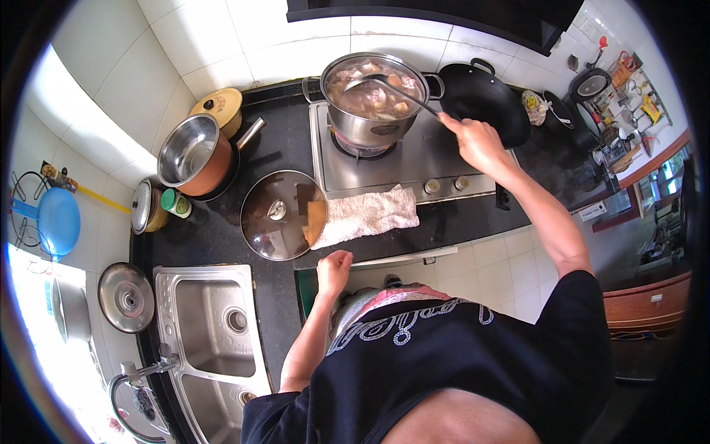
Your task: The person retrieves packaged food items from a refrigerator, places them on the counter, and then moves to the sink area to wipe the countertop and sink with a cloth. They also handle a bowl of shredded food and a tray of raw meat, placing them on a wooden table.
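My right hand (480, 145) grips the dark handle of a ladle (409, 99), whose bowl end rests in a large stainless steel pot (373, 126). Pieces of meat and other chunks lie in brownish, foamy liquid (388, 105) inside it. The pot stands over a lit burner of a steel gas stove (355, 172). Close to the counter's front edge, my left hand (334, 272) is loosely closed and seems to hold nothing. Beyond it, a glass lid (283, 227) overlaps the left end of a folded white towel (371, 215).
A black wok (482, 102) sits right of the pot. At the left are a copper-coloured saucepan (205, 166), a yellow lidded pot (227, 108), a green-capped jar (176, 203) and a small lidded pot (148, 208). A double steel sink (213, 327) is at lower left. A dark hood (432, 14) overhangs the stove.
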